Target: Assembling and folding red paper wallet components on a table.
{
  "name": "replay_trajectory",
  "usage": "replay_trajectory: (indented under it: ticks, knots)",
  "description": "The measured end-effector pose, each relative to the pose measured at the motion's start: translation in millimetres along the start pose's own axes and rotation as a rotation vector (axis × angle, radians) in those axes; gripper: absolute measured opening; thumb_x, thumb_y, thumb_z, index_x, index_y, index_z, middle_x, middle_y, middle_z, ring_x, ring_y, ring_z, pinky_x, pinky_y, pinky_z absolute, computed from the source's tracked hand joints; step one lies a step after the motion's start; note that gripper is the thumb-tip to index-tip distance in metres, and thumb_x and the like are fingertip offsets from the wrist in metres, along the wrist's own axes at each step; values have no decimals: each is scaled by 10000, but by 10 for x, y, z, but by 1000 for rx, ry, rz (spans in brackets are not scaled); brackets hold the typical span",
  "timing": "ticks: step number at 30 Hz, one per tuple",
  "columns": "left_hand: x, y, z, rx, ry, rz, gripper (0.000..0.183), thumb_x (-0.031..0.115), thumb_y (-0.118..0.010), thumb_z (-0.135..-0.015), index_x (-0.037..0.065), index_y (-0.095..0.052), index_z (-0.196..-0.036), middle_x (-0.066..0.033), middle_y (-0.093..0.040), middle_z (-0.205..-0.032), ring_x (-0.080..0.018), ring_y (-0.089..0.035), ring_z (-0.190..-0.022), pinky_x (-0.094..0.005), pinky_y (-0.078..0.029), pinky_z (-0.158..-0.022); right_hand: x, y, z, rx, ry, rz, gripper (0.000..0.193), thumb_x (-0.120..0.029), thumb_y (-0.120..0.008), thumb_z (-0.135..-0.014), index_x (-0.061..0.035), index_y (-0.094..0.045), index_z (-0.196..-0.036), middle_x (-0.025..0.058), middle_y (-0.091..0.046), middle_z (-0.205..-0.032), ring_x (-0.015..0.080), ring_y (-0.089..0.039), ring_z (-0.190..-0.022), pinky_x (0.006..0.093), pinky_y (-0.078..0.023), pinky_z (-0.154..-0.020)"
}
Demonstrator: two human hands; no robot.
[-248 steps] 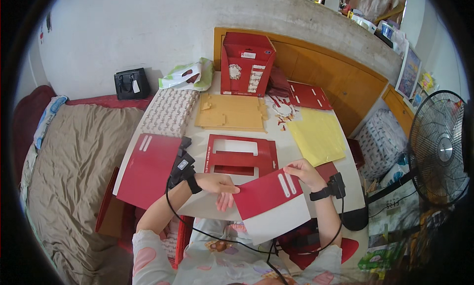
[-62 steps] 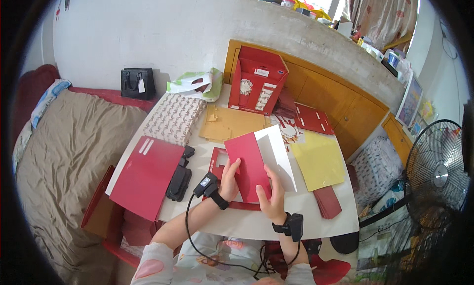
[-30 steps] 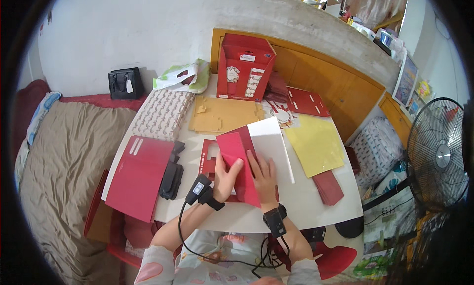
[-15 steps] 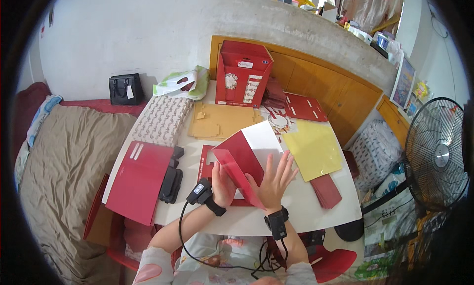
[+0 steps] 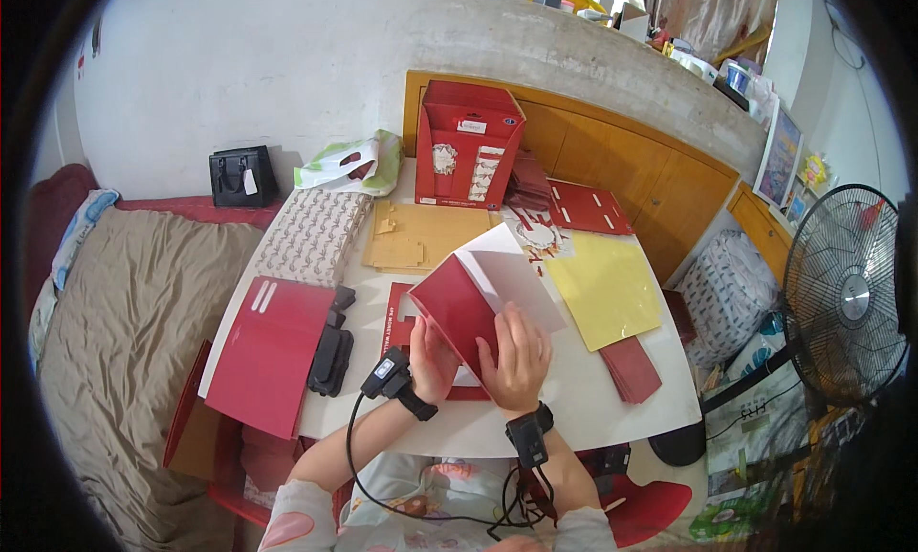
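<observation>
A folded red cardboard sheet (image 5: 447, 300) with a white inner side stands tilted over the middle of the table. Its red panel faces me, and a white panel (image 5: 516, 279) angles off to the right. My left hand (image 5: 435, 363) is closed on the sheet's lower left edge, some fingers hidden behind it. On the sheet's right side lies my right hand (image 5: 516, 359), thumb against the red panel and fingers together over the fold by the white panel. Partly under the sheet is a flat red printed cardboard piece (image 5: 398, 313).
A red display box (image 5: 469, 150) stands at the back beside tan cardboard sheets (image 5: 421, 227). Yellow sheet (image 5: 607, 289) and dark red strips (image 5: 631, 370) lie right. Left are a large red sheet (image 5: 268, 351) and black device (image 5: 331, 359). A fan (image 5: 846, 294) stands far right.
My right hand has gone from spread fingers to fingers together, closing over the sheet's right side. The white panel has folded upward and outward. My left hand stays nearly in place.
</observation>
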State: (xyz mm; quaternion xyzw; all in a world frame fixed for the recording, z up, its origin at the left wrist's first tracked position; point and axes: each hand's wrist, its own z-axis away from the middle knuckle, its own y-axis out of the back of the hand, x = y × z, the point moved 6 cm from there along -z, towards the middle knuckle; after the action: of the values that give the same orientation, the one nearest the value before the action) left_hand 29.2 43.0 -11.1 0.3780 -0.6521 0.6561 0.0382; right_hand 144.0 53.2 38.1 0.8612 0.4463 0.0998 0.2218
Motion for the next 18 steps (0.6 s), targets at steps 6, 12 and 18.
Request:
replay_trajectory:
  ticks: [6,12,18]
  knots:
    - [-71,107,-19,-106,55,-34,668,574,-264,-843,71,-349,-1274,-100,-410,-1277,-245,-393,-1165,-360,-285,-995,-93,-82,25,-157,-61,-494,286,-86,-574,-760,-1,-545,-1031,132,-583,-1052,292,-542,-997,446,-399,-861]
    - [-104,186,-45,-190,-43,-211,733,636,-225,-824,83,-300,-1300,-99,-372,-1304,-236,-369,-1189,-371,-272,-1003,-69,-113,-37,-187,112,-376,312,-105,-603,-737,-29,-564,-1037,157,-522,-1145,323,-466,-1089,421,-359,-917]
    - [55,-115,41,-297,-123,-311,1117,517,-743,-573,54,-56,-1323,-155,-321,-1270,-233,-342,-1194,-376,-307,-984,56,-113,-47,-187,-150,-418,602,-177,-671,-700,-17,-411,-1219,212,-333,-1301,382,-364,-1155,432,-306,-952]
